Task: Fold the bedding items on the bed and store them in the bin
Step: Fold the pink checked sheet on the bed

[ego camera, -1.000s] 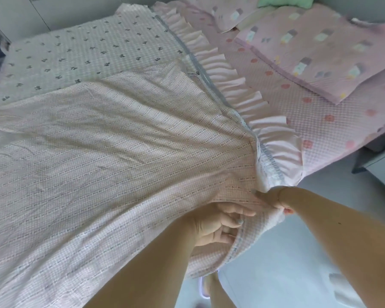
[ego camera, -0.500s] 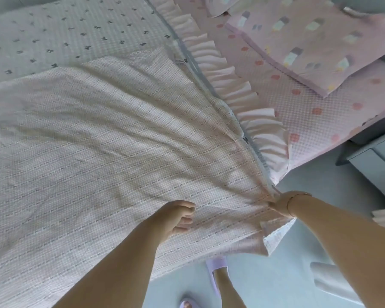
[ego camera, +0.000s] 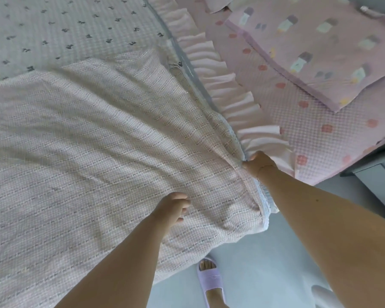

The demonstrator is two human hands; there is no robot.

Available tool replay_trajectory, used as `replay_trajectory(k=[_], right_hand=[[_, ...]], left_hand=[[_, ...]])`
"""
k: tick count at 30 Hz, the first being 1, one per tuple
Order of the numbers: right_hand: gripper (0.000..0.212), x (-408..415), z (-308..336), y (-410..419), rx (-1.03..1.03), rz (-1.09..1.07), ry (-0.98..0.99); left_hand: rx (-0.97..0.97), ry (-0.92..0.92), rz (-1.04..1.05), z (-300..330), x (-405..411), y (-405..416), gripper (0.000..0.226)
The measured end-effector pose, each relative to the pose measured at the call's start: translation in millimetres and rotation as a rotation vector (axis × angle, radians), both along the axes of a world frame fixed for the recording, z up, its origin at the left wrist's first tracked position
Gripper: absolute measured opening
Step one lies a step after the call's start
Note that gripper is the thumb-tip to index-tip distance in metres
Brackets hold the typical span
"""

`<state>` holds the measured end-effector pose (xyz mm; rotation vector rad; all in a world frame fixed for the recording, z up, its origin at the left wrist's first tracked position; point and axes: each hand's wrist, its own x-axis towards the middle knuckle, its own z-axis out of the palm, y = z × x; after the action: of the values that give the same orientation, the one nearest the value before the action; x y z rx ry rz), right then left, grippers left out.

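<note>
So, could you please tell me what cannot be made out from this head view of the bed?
- Storage bin: nowhere in the head view.
- Right hand: its fingertips are buried in the ruffled edge.
- Left hand: fingers curled on the checked blanket; a grip cannot be told.
- Pillow: cut off by the top edge.

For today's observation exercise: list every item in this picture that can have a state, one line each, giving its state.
Checked blanket: spread on bed, wrinkled, unfolded.
Ruffle: bunched at right hand.
Right hand: gripping blanket's edge.
Left hand: loosely curled, resting on blanket.
Pink pillow: lying flat.
Slipper: worn, on floor.
</note>
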<state>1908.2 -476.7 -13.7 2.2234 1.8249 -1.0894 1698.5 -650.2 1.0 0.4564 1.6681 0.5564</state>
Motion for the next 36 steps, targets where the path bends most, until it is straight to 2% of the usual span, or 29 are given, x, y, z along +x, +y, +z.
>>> replay_trajectory(k=[2, 4, 5, 7, 11, 14, 15, 17, 19, 21, 24, 28, 33, 36], right_hand=[[0.035, -6.9, -18.1, 20.0, -0.129, -0.216, 0.145], [0.035, -7.3, -36.1, 30.1, -0.247, -0.5, 0.393], [0.035, -5.1, -44.6, 33.2, -0.289, -0.616, 0.461], [0.035, 1.1, -59.2, 36.3, -0.354, -0.708, 0.502], [0.025, 12.7, -80.9, 36.2, -0.501, -0.705, 0.564], [0.056, 17.6, -76.6, 34.5, -0.532, -0.507, 0.524], [0.058, 15.7, -61.3, 31.7, -0.509, -0.427, 0.481], [0.048, 17.9, -44.5, 23.9, -0.449, -0.336, 0.532], [0.041, 21.5, -41.8, 16.8, -0.524, -0.394, 0.709], [0.048, 30.8, -45.8, 6.3, -0.657, -0.54, 0.913], [0.043, 51.6, -56.3, -8.7, -0.819, -0.654, 0.935], [0.027, 76.9, -64.5, -18.3, -0.906, -0.655, 0.893], [0.032, 94.4, -74.0, -26.1, -0.915, -0.805, 0.942], [0.034, 96.0, -79.0, -32.4, -0.936, -0.744, 0.901]], left_hand=[[-0.017, 0.009, 0.015, -5.1, -6.1, 17.3, 0.032], [-0.032, 0.01, 0.013, -8.8, -8.8, 33.2, 0.032], [-0.031, 0.009, 0.0, -9.4, -8.5, 41.5, 0.033], [-0.014, -0.002, -0.023, -9.0, -4.8, 60.1, 0.036], [0.054, -0.064, -0.079, -8.8, 15.5, 103.5, 0.037], [0.122, -0.098, -0.124, -9.4, 37.7, 134.4, 0.044], [0.139, -0.101, -0.131, -9.1, 45.2, 143.5, 0.046], [0.169, -0.05, -0.179, -10.5, 57.2, 158.8, 0.051], [0.184, 0.052, -0.282, -12.4, 64.2, 169.6, 0.053], [0.168, 0.137, -0.431, -14.9, 69.9, 176.9, 0.051], [0.107, 0.204, -0.57, -18.3, 81.0, 185.0, 0.047], [0.059, 0.224, -0.469, -23.5, 90.6, 190.7, 0.045], [0.046, 0.197, -0.334, -32.4, 91.4, 191.3, 0.036], [0.03, 0.153, -0.255, -35.5, 90.7, 192.5, 0.034]])
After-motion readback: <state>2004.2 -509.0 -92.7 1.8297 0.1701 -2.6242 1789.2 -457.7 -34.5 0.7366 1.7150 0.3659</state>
